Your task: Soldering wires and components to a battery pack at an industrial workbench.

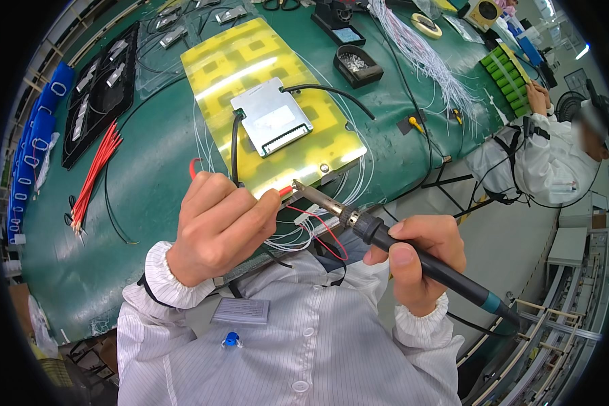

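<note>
My right hand is closed round the black handle of a soldering iron, whose tip points up and left to the near edge of a yellow-covered battery pack. Pinched in my left hand is a red wire, its end beside the iron's tip; whether they touch I cannot tell. On the pack lies a silver circuit module with a row of connector pins and a thick black cable at either side. Thin white wires and a looped red wire hang below the pack's near edge.
Red wires lie bundled at left, near a black tray and blue bins. Beyond the pack stand a soldering iron stand and a black box of shavings. White wires spread far right. A co-worker handles green cells.
</note>
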Demonstrator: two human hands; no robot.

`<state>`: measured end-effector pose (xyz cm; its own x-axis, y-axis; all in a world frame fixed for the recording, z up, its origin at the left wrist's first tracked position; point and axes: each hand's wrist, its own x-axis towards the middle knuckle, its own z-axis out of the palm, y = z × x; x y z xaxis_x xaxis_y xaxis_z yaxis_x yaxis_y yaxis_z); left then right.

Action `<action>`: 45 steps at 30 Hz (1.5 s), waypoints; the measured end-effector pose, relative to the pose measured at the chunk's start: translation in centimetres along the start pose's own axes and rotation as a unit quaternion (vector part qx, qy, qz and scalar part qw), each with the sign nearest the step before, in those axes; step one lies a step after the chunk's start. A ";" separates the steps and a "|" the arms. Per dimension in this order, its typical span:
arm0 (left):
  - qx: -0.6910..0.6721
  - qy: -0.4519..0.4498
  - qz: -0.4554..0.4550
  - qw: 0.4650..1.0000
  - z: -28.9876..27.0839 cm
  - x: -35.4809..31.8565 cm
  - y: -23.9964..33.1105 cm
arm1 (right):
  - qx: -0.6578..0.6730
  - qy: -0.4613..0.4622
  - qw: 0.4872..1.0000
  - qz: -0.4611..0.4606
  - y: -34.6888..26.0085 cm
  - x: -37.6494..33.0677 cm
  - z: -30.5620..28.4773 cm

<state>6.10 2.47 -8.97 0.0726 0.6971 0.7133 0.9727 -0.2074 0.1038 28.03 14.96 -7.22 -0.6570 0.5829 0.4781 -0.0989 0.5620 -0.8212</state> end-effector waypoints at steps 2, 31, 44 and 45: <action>0.000 -0.002 0.000 1.000 -0.1 0.1 0.0 | -0.018 -0.005 1.000 -0.005 0.0 0.0 0.0; 0.007 -0.092 0.034 0.995 -1.3 1.4 0.1 | -0.012 -0.023 1.000 -0.008 0.0 0.2 -0.4; 0.000 -0.099 0.044 0.994 -1.5 1.5 -0.1 | 0.013 0.043 0.999 0.007 -0.3 0.1 0.3; -0.002 -0.100 0.046 0.994 -1.5 1.5 -0.3 | 0.013 0.043 0.999 0.007 -0.3 0.1 0.4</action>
<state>5.64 2.54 -6.93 0.2029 0.7979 0.5675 0.9594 -0.2780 0.0477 27.75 14.59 -7.04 -0.5921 0.6393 0.4906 -0.1104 0.5387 -0.8352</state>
